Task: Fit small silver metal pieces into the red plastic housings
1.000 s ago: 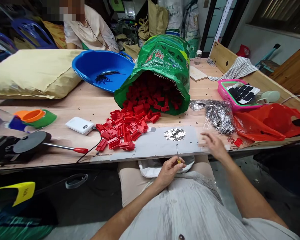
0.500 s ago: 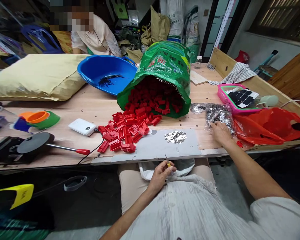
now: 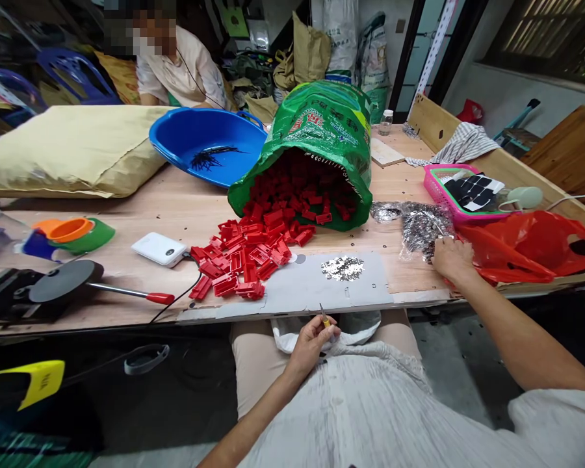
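Above my lap, just off the table edge, my left hand (image 3: 312,339) is closed around a small yellow-handled tool (image 3: 325,320) with a thin metal tip pointing up. My right hand (image 3: 452,257) rests at the right edge of a clear plastic bag (image 3: 422,227) full of small shiny metal pieces. Its fingers are curled, and whatever they grip is hidden. A pile of small silvery pieces (image 3: 344,268) lies on a grey board (image 3: 302,286) in front of me. To its left spread red plastic parts (image 3: 244,257), spilling from a green sack (image 3: 322,123).
A blue basin (image 3: 175,140) holds dark thin strips. At left are a white power bank (image 3: 158,249) with a cable and a red-tipped lever (image 3: 158,298). A pink basket (image 3: 439,185) and red plastic bag (image 3: 526,244) stand at right. Another person (image 3: 185,71) sits across the table.
My right hand has moved right, from on top of the clear bag of metal pieces to its right edge. My left hand holds the tool in nearly the same place.
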### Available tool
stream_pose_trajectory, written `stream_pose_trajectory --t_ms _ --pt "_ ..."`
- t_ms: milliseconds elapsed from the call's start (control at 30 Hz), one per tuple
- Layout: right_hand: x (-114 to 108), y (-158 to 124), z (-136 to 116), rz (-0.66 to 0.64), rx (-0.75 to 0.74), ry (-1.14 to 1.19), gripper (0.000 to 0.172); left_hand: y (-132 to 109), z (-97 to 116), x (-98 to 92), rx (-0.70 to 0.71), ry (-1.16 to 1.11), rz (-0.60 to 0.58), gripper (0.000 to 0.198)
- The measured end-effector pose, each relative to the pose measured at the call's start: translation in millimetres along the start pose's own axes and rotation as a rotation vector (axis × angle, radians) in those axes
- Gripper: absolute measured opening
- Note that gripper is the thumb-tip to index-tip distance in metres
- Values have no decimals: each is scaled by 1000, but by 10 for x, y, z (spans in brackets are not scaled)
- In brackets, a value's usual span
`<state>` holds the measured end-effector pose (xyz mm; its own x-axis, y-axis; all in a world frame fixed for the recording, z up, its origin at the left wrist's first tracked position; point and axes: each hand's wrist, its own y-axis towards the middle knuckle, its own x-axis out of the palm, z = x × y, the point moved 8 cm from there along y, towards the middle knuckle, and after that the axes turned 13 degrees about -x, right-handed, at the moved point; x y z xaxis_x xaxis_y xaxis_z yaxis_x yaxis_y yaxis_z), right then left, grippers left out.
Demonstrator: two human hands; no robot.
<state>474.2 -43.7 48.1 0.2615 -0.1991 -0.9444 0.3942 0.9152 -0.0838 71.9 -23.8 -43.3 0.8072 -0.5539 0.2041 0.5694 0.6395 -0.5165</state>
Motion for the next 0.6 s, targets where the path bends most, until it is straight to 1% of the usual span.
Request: stream_pose_trajectory --t_ms 100,167,367,467,600 --pt "28 40 -106 -50 -80 49 37 0 -8 -10 0 1 5 32" --pt "27 51 -118 -61 -115 64 40 1 -13 -17 3 4 5 32" --pt "29 68 126 -65 -8 48 39 33 -50 -27 9 18 -2 30" --pt "77 111 93 -88 -31 73 40 52 -67 -25 13 19 0 31" --pt "108 177 -12 -92 -119 127 38 52 -68 -20 16 24 -5 30"
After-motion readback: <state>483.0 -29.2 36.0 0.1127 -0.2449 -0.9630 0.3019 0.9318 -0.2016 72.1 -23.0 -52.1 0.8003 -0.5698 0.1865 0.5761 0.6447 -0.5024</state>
